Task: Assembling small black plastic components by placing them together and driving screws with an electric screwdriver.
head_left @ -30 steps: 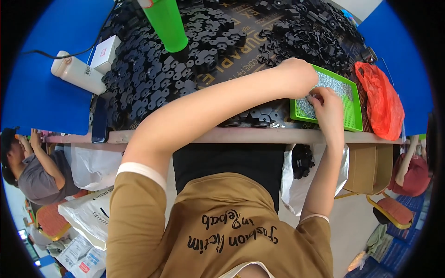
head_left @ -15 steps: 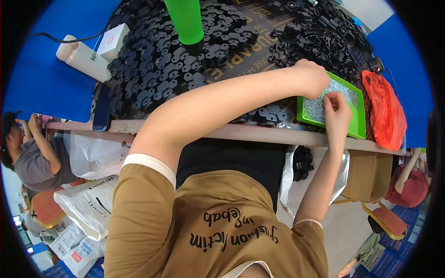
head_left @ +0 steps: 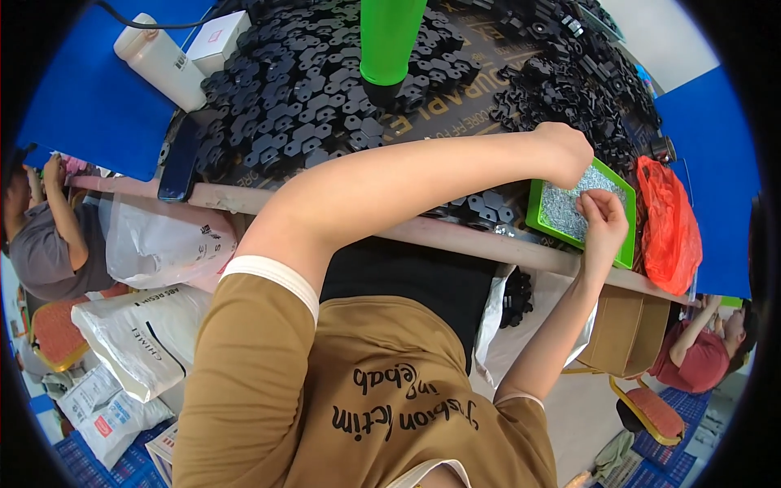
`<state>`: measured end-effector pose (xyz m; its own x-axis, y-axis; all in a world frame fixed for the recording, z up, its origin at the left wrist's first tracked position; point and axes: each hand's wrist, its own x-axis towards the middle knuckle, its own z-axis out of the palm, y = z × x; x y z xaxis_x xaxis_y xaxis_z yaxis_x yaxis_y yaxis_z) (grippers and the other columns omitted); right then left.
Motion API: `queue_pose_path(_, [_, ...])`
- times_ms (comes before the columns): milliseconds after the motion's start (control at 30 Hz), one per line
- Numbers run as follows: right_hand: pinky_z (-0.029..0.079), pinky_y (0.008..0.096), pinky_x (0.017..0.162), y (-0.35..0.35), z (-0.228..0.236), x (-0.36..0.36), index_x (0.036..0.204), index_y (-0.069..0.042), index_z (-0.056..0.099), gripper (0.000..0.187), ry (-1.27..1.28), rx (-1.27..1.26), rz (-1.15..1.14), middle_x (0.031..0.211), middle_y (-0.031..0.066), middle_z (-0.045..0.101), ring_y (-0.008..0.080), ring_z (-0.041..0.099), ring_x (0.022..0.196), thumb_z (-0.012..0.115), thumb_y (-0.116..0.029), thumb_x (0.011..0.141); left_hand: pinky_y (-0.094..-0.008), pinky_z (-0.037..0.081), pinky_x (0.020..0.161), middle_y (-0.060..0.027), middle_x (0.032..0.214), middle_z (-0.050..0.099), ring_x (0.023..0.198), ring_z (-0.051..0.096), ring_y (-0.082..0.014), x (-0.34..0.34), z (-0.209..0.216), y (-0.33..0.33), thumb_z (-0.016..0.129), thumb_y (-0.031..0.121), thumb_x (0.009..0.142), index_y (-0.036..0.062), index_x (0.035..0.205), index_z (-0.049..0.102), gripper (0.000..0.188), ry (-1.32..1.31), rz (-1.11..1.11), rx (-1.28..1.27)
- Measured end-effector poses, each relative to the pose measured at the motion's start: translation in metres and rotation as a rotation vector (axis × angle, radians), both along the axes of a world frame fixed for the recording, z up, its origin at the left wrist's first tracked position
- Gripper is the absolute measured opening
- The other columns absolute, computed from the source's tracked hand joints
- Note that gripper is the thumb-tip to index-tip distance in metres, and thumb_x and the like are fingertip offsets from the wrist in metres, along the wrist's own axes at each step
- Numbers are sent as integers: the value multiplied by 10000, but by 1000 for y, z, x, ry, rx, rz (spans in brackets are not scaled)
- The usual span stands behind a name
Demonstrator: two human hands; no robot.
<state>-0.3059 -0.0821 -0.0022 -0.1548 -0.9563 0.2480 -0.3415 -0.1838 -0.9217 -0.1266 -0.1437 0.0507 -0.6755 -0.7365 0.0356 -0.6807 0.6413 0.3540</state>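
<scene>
A bright green tray (head_left: pixel 625 259) at the table's right front holds many tiny silver metal pieces (head_left: pixel 561 213). Over its far left edge is my left hand (head_left: pixel 565 154), bent at the wrist; its fingers are turned away and hidden. My right hand (head_left: pixel 606 221) hovers above the metal pieces, thumb and fingertips pinched together. Whatever may be between those fingertips is too small to make out. Heaps of small black plastic parts (head_left: pixel 537 93) lie just beyond my left hand, and more black parts (head_left: pixel 480 207) sit under my left forearm.
A green cylinder (head_left: pixel 389 49) stands amid flat black parts (head_left: pixel 301 114). At the left are a white bottle (head_left: pixel 163 65), a small white box (head_left: pixel 220 42) and a phone (head_left: pixel 177 167). A red plastic bag (head_left: pixel 669 228) lies right of the tray. Two people sit at either side.
The whole view has shifted, with the table lower and tilted. My right hand's pinched fingertips sit slightly farther from my left hand. Both hands stay at the tray.
</scene>
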Motion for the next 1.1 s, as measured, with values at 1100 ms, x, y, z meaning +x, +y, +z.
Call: queue_pose_path(1100, [483,218,661,63,29,124,841,14,638,49,-135,78,427,757,22,628,58,583,732,643,61,833,-354,465,755,-54,876,670,821,636,-232,173,-33,151,705,45,754,54,861,644,123,224,207,-517])
